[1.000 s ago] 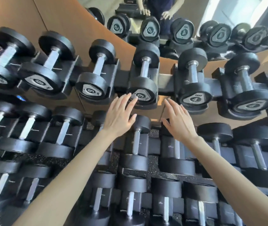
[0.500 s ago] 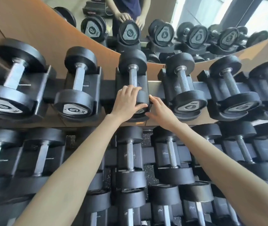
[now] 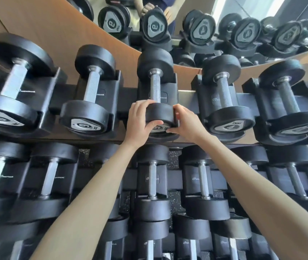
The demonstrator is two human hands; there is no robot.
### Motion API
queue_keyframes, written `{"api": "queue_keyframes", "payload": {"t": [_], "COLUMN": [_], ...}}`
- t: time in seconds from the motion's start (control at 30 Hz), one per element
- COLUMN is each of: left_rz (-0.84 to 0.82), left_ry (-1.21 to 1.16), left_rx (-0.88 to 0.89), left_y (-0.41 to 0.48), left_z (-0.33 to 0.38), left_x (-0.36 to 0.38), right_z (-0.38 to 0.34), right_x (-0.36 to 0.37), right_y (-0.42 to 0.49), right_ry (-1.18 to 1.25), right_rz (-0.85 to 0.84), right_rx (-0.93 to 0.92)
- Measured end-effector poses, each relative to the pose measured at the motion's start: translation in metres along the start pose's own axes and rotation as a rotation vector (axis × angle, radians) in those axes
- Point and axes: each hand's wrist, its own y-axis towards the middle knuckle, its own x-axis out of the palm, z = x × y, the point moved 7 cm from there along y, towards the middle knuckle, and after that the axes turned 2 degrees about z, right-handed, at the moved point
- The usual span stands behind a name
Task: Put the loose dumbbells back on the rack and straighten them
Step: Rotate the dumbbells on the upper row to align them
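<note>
Mostly done, judging by the rack [image 3: 186, 94]: every cradle seen on the top tier was filled, and the lower tiers were packed with dumbbells too. No loose dumbbell was visible anywhere in the head view, though the floor was largely hidden.

Centre dumbbell [image 3: 157, 91] on the top tier was being handled. Its near head was gripped from both sides: left hand [image 3: 142, 119] wrapped round the left edge with the thumb laid across the end face, right hand [image 3: 185, 122] pressed on the right edge with fingertips at the label. Both hands were closed on that head, none free. The far head was seated in its cradle against the wooden panel [image 3: 55, 30], handle pointed roughly straight back.

Step in hand was judged to be straightening or rotating this one so the label lines up. Neighbouring dumbbells left and right were seen angled slightly, but lens distortion could not be ruled out. Remaining work: probably label alignment along the row; the rack's far ends were cut off.
</note>
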Motion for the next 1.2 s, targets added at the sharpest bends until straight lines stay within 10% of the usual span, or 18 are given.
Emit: {"api": "queue_keyframes", "payload": {"t": [0.3, 0.67, 1.2], "left_rz": [0.258, -0.15, 0.301], "left_ry": [-0.401, 0.004, -0.214], "left_rx": [-0.36, 0.014, -0.174], "left_y": [-0.034, -0.004, -0.016], "left_z": [-0.039, 0.0, -0.026], "left_x": [0.011, -0.002, -0.005], "right_z": [-0.074, 0.013, -0.037], "right_x": [-0.015, 0.014, 0.009], "right_y": [0.014, -0.011, 0.011], "right_ry": [-0.744, 0.452, -0.252], "right_rz": [-0.013, -0.009, -0.107], "right_rx": [-0.29, 0.138, -0.033]}}
